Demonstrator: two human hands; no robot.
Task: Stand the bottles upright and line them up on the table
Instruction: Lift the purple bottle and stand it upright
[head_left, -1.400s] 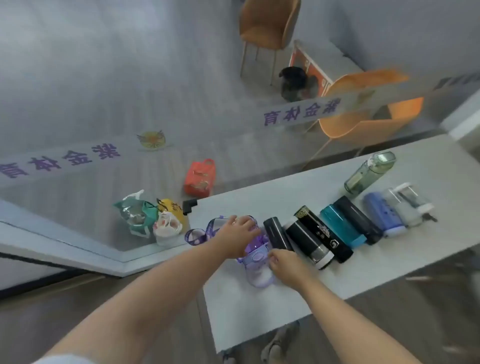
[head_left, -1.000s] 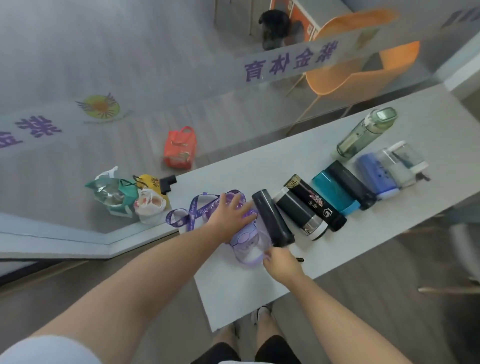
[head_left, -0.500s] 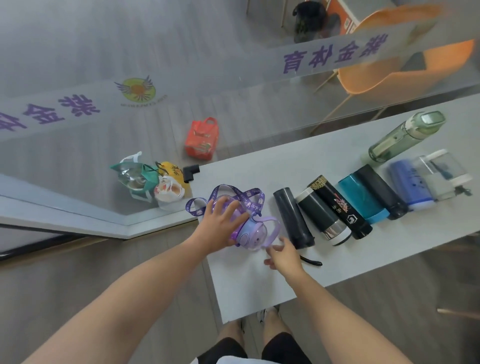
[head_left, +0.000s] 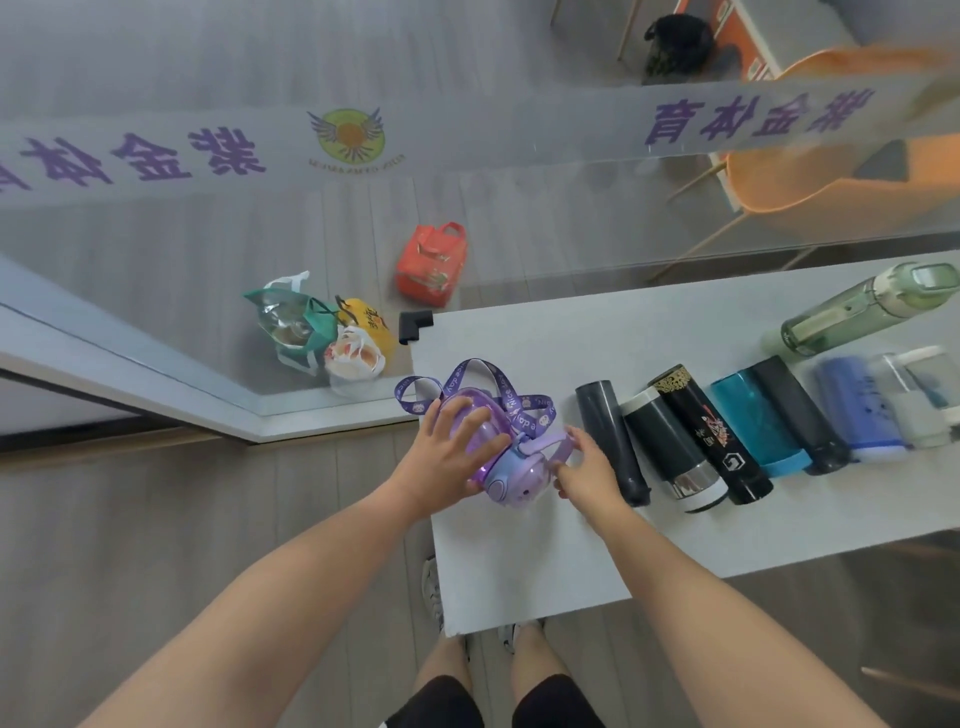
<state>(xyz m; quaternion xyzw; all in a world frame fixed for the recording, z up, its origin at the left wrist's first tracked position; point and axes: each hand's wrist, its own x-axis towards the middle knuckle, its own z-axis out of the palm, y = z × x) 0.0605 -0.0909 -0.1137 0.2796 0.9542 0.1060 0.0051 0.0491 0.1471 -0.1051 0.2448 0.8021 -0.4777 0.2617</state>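
A: Head view: what lies around the purple bottle (head_left: 506, 457)?

B: It sits near the table's (head_left: 545, 561) left edge, toward the far left corner, with its printed purple strap (head_left: 478, 387) looped on the tabletop behind it. Just to its right a row of bottles lies on their sides: a dark grey flask (head_left: 610, 431), a black flask with a steel band (head_left: 670, 449), a black bottle with gold trim (head_left: 709, 434), a teal bottle (head_left: 756, 423), a black bottle (head_left: 797, 413), a blue bottle (head_left: 854, 410) and a clear bottle with a white cap (head_left: 919, 395). A green translucent bottle (head_left: 867, 309) lies apart, toward the far edge.

A: And the hands?

B: The left hand (head_left: 447, 460) is spread over the purple bottle's clear body, fingers wrapped around it. The right hand (head_left: 589, 470) pinches the lilac handle (head_left: 550, 447) at the lid end, squeezed between that bottle and the dark grey flask, touching or nearly touching the flask.

A: Anything inside the bottles?

B: I cannot tell; the clear ones show no obvious liquid.

A: Beyond the table?

B: A glass wall with purple lettering runs behind. Past it on the floor are a red bag (head_left: 431, 265), a green bag (head_left: 293, 325), a yellow bag (head_left: 369, 325) and an orange chair (head_left: 831, 166). A black corner guard (head_left: 414, 325) caps the table's far left corner.
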